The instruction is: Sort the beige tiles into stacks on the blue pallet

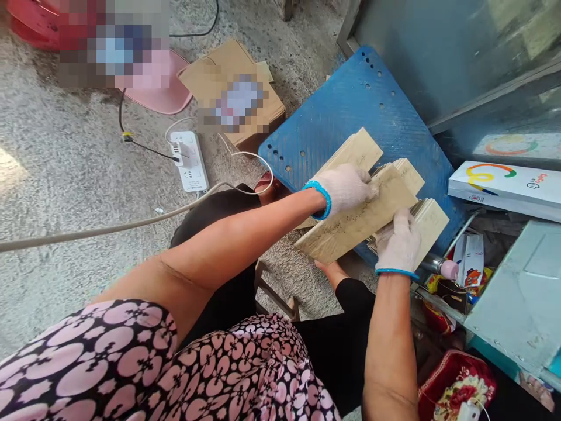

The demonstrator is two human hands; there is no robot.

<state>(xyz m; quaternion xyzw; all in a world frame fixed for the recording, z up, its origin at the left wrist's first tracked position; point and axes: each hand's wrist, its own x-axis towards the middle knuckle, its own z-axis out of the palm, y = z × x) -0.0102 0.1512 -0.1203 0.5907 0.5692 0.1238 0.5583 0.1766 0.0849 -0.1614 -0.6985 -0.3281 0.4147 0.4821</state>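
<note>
Both of my hands wear white knit gloves with blue cuffs. A thin pale wooden board (359,225), speckled with dark spots, is tilted between them above a blue board-like surface (324,117). My left hand (346,187) is closed on its upper left edge, fingertips curled onto its face. At its right end, my right hand (398,242) grips it with the thumb on top; the other fingers are mostly hidden. Similar thin boards lie in stacks: a left stack (366,146), a middle stack (409,172) partly covered, and a right stack (432,219) beside my right hand.
A cardboard box (267,111), a white power strip (190,161) and a pink cap (164,88) are on the concrete floor at left. A cable (109,231) crosses towards my legs. To the right are a white box (508,187) and an open drawer (456,310) with packets and a bottle.
</note>
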